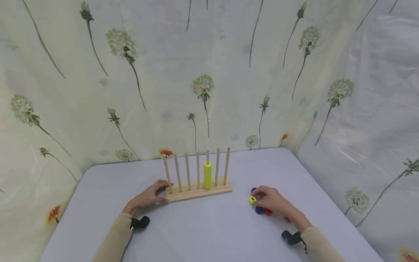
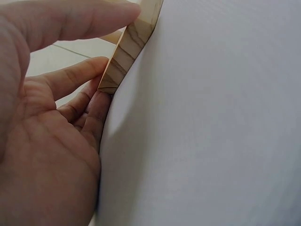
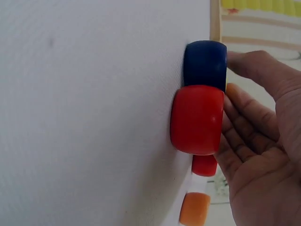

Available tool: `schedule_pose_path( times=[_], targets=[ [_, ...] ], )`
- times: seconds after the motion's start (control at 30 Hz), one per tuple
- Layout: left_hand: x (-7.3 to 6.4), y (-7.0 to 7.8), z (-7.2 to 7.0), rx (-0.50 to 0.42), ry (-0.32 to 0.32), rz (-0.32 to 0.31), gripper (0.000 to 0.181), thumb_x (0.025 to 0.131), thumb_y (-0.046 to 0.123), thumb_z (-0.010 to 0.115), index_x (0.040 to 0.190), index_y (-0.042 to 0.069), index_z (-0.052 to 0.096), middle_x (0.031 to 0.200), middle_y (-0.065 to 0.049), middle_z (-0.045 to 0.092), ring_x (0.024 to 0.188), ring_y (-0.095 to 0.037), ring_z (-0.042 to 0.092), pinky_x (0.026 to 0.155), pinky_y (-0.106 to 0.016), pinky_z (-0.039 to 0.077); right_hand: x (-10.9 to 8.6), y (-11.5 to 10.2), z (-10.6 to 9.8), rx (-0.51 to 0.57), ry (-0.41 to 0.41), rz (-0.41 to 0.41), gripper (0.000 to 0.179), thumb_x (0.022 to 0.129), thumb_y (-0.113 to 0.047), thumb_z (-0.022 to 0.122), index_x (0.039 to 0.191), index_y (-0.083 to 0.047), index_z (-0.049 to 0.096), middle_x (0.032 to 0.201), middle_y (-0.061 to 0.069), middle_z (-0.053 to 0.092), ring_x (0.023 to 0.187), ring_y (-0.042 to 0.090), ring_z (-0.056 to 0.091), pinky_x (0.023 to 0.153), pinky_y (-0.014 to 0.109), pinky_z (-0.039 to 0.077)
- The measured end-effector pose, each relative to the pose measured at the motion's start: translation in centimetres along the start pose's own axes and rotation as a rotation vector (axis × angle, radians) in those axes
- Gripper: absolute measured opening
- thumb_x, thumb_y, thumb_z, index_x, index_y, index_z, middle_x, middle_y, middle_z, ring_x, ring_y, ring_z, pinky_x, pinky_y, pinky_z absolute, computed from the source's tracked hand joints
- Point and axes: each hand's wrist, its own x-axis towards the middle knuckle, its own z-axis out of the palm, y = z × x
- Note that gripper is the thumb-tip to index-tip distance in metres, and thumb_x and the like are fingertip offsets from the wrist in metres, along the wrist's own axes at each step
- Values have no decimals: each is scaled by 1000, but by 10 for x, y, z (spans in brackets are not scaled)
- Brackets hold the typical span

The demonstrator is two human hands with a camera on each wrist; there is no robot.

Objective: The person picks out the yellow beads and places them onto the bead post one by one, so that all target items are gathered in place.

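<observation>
My left hand (image 1: pixel 148 196) grips the left end of a wooden peg stand (image 1: pixel 199 194), thumb at the front and fingers behind; the left wrist view shows the base's end grain (image 2: pixel 123 63) between them. Several upright pegs rise from the base, and a stack of yellow beads (image 1: pixel 207 176) sits on one right of centre. Over on the right, my right hand (image 1: pixel 273 201) pinches a yellow bead (image 1: pixel 250 202) with its hole showing. Beside those fingers lie a dark blue bead (image 1: pixel 259 210) and a red bead (image 1: pixel 268 212); the right wrist view mostly hides the yellow bead.
Another red bead (image 1: pixel 288 219) lies partly under the right wrist, and a purple bead (image 1: pixel 253 190) is behind the fingers. An orange bead (image 3: pixel 195 209) shows in the right wrist view. The white table (image 1: pixel 196 233) meets a flowered curtain (image 1: pixel 163 91) at the back.
</observation>
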Motion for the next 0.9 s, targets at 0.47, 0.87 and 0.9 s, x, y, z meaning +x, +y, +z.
schedule_pose_path(
  times=[0.47,0.87,0.9],
  targets=[
    [-1,0,0,-3,0,4,70,77,31,79,138,13,50,140,-11,41,134,-33,36,109,-56,27,0,-8,5,-44,39,42,24,80,-25,78,100,-20,67,94,-8,65,89,9,59,77,26,49],
    [-1,2,-1,-2,-2,8,68,78,30,79,138,13,51,140,-11,41,134,-33,36,109,-56,27,17,-27,-8,149,17,-37,22,86,-16,70,106,-12,65,97,3,63,85,16,56,70,22,50],
    [-1,2,-2,-5,-3,6,68,78,30,78,138,13,51,141,-12,41,134,-33,36,109,-57,27,20,-30,-10,147,20,-45,21,86,-16,70,106,-12,65,97,3,63,85,16,56,71,22,50]
  ],
)
